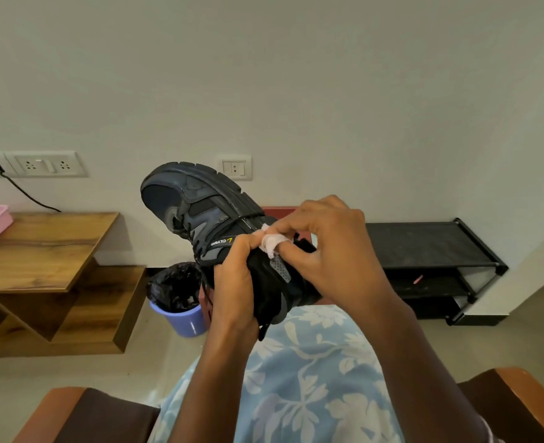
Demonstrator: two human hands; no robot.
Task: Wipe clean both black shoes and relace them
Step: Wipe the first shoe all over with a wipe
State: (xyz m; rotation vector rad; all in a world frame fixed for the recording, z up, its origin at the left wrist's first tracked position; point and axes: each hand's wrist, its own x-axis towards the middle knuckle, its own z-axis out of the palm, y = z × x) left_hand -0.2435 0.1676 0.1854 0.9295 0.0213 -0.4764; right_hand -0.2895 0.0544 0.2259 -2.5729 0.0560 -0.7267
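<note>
Shoe: one black shoe point(197, 206), held up over the lap, toe pointing away and to the left, sole turned to the right.
Writing: "CLYMB" in white on its side, upside down, beside a yellow mark.
Left hand: left hand point(234, 282) grips the shoe's heel end.
Right hand: right hand point(331, 251), fingers curled, presses a white wipe point(272, 243) wound round one finger against the shoe's side.
Behind: blue bin point(184, 318) with a black liner, wooden table point(40, 251), black rack point(424, 247).

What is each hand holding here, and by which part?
The left hand grips the black shoe around its rear half, toe pointing up and away. The right hand pinches a small white wipe against the shoe's side.
</note>
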